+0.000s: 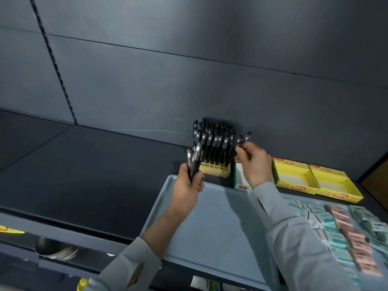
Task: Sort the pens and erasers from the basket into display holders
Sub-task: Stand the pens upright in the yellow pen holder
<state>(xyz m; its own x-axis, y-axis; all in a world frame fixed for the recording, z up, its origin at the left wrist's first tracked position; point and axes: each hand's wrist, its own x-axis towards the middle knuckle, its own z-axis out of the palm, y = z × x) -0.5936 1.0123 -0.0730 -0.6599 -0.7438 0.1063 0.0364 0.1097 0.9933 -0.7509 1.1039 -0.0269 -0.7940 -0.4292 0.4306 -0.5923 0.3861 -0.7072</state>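
Two yellow display boxes (294, 177) sit side by side at the right of the dark shelf (84, 175), tops open. A white box (241, 182) stands just left of them, partly hidden by the right wrist. Nearer the camera lies the blue basket (220, 227), shallow, its left part bare. Packaged erasers (346, 234) in teal, pink and grey are heaped along its right side, and the right sleeve crosses in front of some of them. A lower shelf at bottom left holds metal ware (60, 252), blurred. Against the back panel stands the yellow pen holder (214, 170), crowded with upright black pens (214, 139). The left hand (186, 185) is raised over the basket's far left corner, just beside the holder, fingers wrapped round a bundle of pens (194, 158) whose ends point up and slightly left. The right hand (254, 162) is lifted at the holder's right edge, wrist bent, thumb and forefingers pinching a black pen (244, 139) near its lower part — possibly two, too blurred to tell — tilted up and to the right, close to the standing pens.
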